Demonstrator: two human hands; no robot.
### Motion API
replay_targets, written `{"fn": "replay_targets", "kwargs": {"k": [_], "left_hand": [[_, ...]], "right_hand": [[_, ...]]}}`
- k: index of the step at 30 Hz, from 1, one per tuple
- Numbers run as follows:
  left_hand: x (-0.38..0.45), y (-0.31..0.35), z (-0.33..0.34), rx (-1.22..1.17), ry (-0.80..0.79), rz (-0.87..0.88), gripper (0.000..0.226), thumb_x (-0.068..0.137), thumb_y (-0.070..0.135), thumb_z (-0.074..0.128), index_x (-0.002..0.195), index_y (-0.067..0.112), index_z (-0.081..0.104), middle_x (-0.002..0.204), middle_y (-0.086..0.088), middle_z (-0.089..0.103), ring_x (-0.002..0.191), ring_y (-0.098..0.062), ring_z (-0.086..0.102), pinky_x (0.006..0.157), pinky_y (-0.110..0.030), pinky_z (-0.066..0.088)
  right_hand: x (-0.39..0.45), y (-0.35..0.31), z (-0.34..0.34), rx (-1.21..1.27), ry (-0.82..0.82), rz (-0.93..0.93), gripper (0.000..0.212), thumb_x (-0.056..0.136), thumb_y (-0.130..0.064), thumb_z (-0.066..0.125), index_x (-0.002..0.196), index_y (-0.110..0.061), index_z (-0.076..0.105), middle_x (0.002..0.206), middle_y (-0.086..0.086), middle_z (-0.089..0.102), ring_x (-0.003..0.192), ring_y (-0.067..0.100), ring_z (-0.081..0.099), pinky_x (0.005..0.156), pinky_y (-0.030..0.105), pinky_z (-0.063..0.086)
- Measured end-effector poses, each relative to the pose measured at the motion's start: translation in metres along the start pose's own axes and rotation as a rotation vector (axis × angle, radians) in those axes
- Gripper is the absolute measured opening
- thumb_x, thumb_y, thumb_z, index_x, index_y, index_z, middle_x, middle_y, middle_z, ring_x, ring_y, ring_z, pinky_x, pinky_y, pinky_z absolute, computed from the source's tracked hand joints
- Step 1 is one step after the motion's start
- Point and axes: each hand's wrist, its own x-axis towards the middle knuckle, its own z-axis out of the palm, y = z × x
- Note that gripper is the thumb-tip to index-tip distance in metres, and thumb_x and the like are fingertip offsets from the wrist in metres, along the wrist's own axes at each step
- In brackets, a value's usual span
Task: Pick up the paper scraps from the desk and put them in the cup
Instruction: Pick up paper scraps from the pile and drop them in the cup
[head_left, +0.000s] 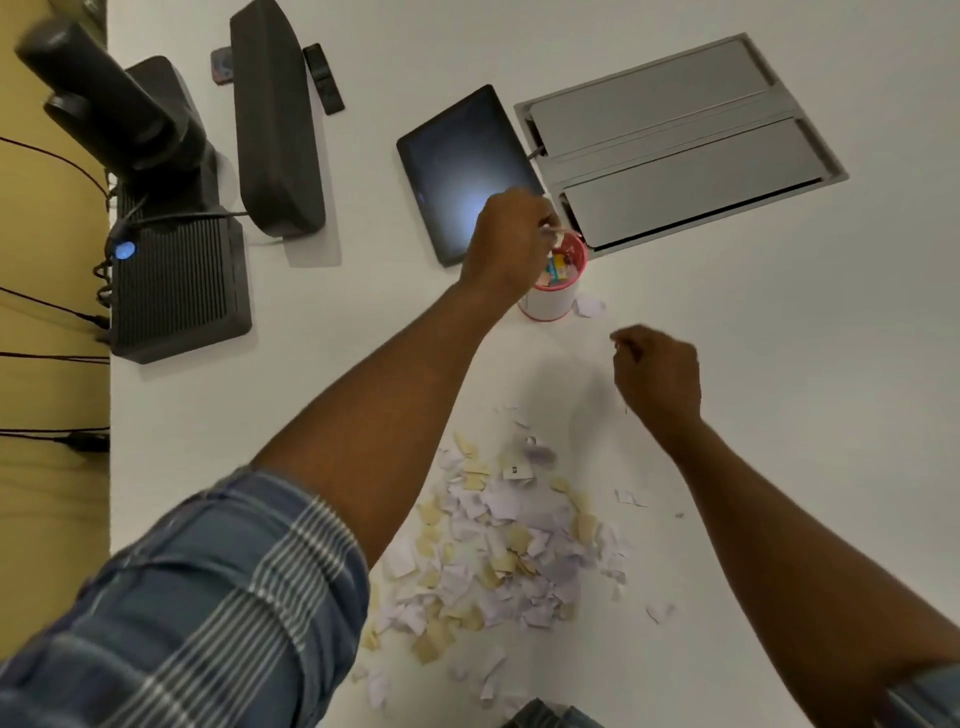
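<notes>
A white cup (549, 301) with a pink rim stands mid-desk, with coloured scraps inside. My left hand (506, 236) is over its left rim, fingers pinched on a small paper scrap at the cup's mouth. My right hand (657, 376) hovers to the right and nearer me, fingers curled shut; nothing shows in it. A big heap of white and tan paper scraps (498, 535) lies on the white desk (779, 364) close to me. One lone white scrap (589, 305) rests just right of the cup.
A dark tablet (457, 171) lies behind the cup, next to a grey cable hatch (675, 140) set in the desk. At the left stand a black ribbed box (176, 291), a camera (119, 109) and a dark speaker bar (275, 119). Cables hang off the left edge.
</notes>
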Motion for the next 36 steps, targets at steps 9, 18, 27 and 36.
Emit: {"fn": "replay_targets", "kwargs": {"k": [9, 18, 27, 36], "left_hand": [[0.021, -0.002, 0.048, 0.408, -0.363, 0.160, 0.026, 0.086, 0.017, 0.064, 0.110, 0.010, 0.065, 0.106, -0.013, 0.065, 0.095, -0.027, 0.063, 0.080, -0.032, 0.050], [0.028, -0.002, 0.031, 0.418, -0.397, 0.089, 0.038, 0.077, 0.019, 0.074, 0.114, 0.009, 0.066, 0.107, -0.013, 0.066, 0.089, -0.022, 0.061, 0.071, -0.026, 0.044], [0.025, -0.004, 0.038, 0.476, -0.525, 0.145, 0.031, 0.087, 0.014, 0.064, 0.117, 0.007, 0.063, 0.113, -0.011, 0.066, 0.104, -0.024, 0.060, 0.091, -0.030, 0.048], [-0.005, -0.026, -0.010, 0.109, -0.097, 0.053, 0.020, 0.088, 0.011, 0.057, 0.097, 0.011, 0.074, 0.092, -0.007, 0.073, 0.081, -0.017, 0.065, 0.074, -0.023, 0.050]], "right_hand": [[-0.022, 0.020, 0.014, 0.025, -0.058, -0.031, 0.025, 0.088, -0.013, 0.053, 0.106, -0.014, 0.071, 0.104, 0.004, 0.072, 0.091, 0.023, 0.066, 0.081, 0.034, 0.052], [0.028, 0.010, 0.023, -0.034, -0.114, -0.051, 0.030, 0.090, -0.019, 0.060, 0.119, -0.012, 0.064, 0.119, 0.010, 0.065, 0.105, 0.026, 0.062, 0.091, 0.034, 0.047], [0.067, 0.002, 0.043, -0.207, -0.236, -0.080, 0.044, 0.090, -0.031, 0.061, 0.129, -0.011, 0.054, 0.129, 0.013, 0.053, 0.117, 0.029, 0.048, 0.093, 0.042, 0.046], [0.067, 0.002, 0.045, -0.213, -0.157, -0.139, 0.026, 0.094, -0.016, 0.050, 0.103, -0.005, 0.072, 0.096, 0.015, 0.063, 0.085, 0.030, 0.058, 0.070, 0.032, 0.047]]}}
